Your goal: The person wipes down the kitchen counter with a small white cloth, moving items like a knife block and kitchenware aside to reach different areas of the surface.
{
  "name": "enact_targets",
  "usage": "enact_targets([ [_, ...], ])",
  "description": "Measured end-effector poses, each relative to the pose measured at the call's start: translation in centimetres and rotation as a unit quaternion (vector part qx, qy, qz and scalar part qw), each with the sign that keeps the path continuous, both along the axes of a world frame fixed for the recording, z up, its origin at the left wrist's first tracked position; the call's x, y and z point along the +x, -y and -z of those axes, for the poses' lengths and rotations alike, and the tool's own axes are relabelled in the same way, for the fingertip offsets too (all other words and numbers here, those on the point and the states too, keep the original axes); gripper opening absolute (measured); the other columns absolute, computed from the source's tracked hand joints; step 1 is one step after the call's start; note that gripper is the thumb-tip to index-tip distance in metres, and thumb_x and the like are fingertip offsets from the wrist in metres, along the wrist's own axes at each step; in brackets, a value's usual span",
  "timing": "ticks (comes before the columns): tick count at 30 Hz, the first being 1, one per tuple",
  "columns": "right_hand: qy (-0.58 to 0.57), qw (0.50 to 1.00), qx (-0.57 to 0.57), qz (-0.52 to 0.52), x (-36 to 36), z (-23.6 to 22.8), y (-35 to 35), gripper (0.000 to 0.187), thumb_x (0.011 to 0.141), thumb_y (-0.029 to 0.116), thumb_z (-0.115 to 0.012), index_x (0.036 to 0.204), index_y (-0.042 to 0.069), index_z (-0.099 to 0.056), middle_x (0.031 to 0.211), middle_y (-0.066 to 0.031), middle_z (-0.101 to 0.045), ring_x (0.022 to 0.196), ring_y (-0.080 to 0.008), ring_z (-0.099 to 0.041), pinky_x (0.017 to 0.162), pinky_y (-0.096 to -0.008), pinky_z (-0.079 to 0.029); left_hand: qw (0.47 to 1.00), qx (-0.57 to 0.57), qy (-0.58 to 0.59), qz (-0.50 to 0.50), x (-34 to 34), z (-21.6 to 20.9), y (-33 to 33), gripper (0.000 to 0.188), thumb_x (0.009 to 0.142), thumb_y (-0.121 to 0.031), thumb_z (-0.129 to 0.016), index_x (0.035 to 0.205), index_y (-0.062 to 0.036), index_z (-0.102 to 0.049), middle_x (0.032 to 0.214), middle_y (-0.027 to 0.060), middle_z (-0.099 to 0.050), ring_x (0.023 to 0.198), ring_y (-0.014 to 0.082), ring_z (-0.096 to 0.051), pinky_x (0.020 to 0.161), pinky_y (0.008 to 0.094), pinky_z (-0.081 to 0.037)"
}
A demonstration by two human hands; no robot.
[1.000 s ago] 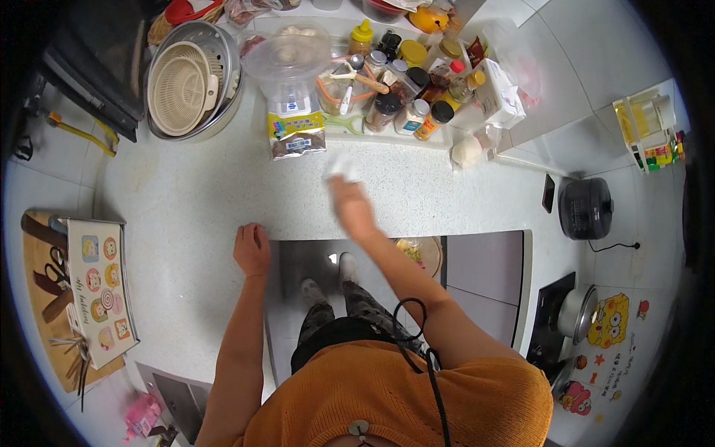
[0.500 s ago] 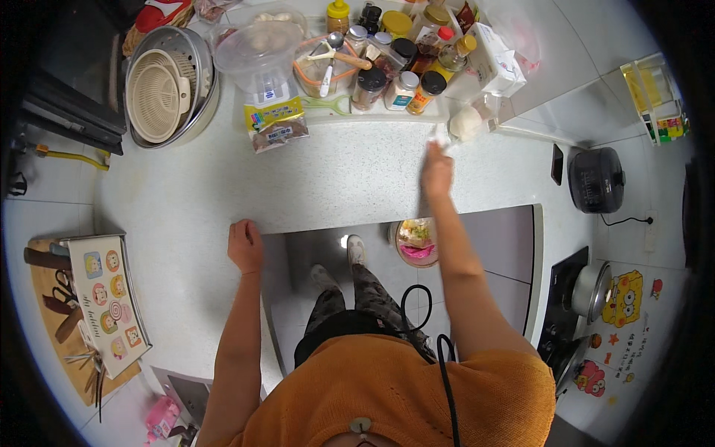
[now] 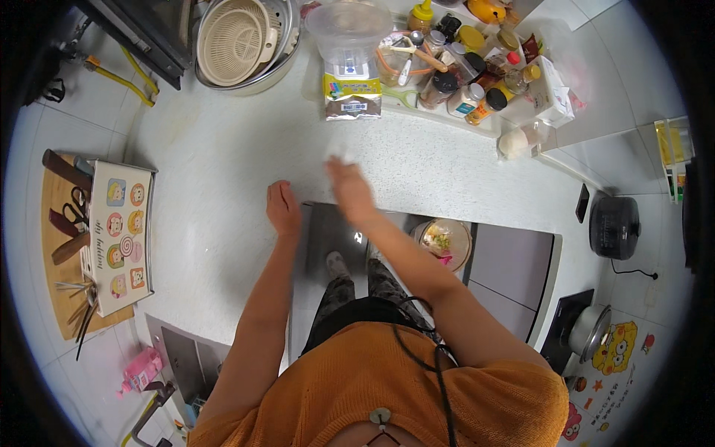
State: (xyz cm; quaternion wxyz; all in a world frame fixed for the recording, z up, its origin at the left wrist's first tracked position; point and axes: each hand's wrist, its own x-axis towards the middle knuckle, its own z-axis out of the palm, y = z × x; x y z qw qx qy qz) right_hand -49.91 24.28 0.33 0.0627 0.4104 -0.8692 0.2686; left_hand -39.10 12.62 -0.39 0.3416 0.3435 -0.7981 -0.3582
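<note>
Two hands work a white counter (image 3: 223,171): left hand (image 3: 283,208) rests flat and empty at its edge, right hand (image 3: 348,190), blurred, seemingly wiping with something white, grip unclear.

On the pale speckled stone desk (image 3: 223,171), the left hand (image 3: 284,208) rests at the near edge with the right hand (image 3: 348,190) just beside it to the right. Behind them stands a clear lidded plastic tub (image 3: 348,37), a cream plastic colander (image 3: 233,39) in a steel bowl to its left and a crowded tray of condiment bottles (image 3: 465,71) to its right. Far left lies a wooden board (image 3: 56,246) bearing a pictured card (image 3: 118,235).
</note>
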Motion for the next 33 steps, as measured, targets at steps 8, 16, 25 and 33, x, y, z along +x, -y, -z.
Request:
enact_targets([
  [8, -0.018, 0.998, 0.045, -0.028, 4.0, 0.6, 2.3, 0.039, 0.076, 0.002, -0.054, 0.114, 0.006, -0.057, 0.126, -0.0068, -0.053, 0.08, -0.0251, -0.054, 0.067, -0.0345, -0.05, 0.992, 0.093, -0.066, -0.053, 0.2, 2.9, 0.8, 0.022, 0.095, -0.018, -0.039, 0.098, -0.0019, -0.054, 0.075, 0.0028, -0.05, 0.061, 0.0109, -0.045, 0.056, 0.0262, -0.04],
  [16, -0.061, 0.963, 0.05, 0.258, -5.4, 2.2, -21.4, 0.039, 0.084, 0.001, -0.052, 0.122, 0.007, -0.054, 0.09, -0.0162, -0.061, 0.072, -0.0267, -0.052, 0.066, -0.0382, -0.045, 0.998, 0.054, -0.03, -0.027, 0.7, 2.8, 1.6, 0.023, 0.095, -0.018, -0.041, 0.095, -0.0012, -0.056, 0.074, 0.0021, -0.049, 0.061, 0.0098, -0.043, 0.057, 0.0252, -0.04],
  [25, -0.07, 0.954, 0.023, 0.292, -8.0, 2.7, -25.4, 0.039, 0.08, 0.001, -0.05, 0.118, 0.003, -0.055, 0.117, -0.0147, -0.057, 0.083, -0.0259, -0.052, 0.075, -0.0362, -0.046, 0.999, -0.036, 0.025, -0.021, -0.4, 0.0, -0.1, 0.02, 0.094, -0.015, -0.042, 0.094, -0.0023, -0.058, 0.092, 0.0098, -0.058, 0.08, 0.0233, -0.055, 0.072, 0.0318, -0.044],
  [33, 0.028, 0.999, -0.01, 0.017, 0.4, 1.7, -9.9, 0.03, 0.09, 0.02, -0.047, 0.115, 0.008, -0.057, 0.104, -0.0129, -0.061, 0.077, -0.0293, -0.054, 0.075, -0.0402, -0.046, 0.972, -0.15, 0.174, 0.046, -1.1, -0.4, -1.1, 0.013, 0.091, -0.015, -0.049, 0.093, -0.0055, -0.058, 0.09, 0.0089, -0.058, 0.077, 0.0267, -0.058, 0.066, 0.0353, -0.047],
])
